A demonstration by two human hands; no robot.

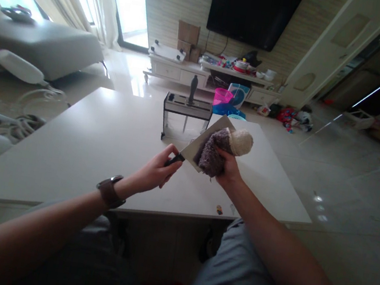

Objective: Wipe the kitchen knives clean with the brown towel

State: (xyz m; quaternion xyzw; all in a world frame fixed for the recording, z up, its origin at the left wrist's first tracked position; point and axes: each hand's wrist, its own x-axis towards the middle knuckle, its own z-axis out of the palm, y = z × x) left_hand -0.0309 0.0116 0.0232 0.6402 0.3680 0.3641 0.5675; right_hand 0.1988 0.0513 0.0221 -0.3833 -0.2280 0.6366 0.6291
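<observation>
My left hand [158, 169] is closed around the black handle of a cleaver [194, 148], whose broad metal blade points up and to the right above the white table. A fluffy grey and cream cloth [214, 154] is bunched in my right hand [229, 171] and lies against the blade, covering part of it. Just beyond the blade stands a knife block [188, 109] with a dark top frame and clear sides. One black-handled tool [193, 87] sticks upright out of its top.
The white table [100, 156] reaches to my knees, with a small sticker [219, 210] near its front edge. Past it are a pink basket [221, 96], a blue bag [225, 109] and a low white cabinet [173, 69]. White chairs [18, 66] stand at the left.
</observation>
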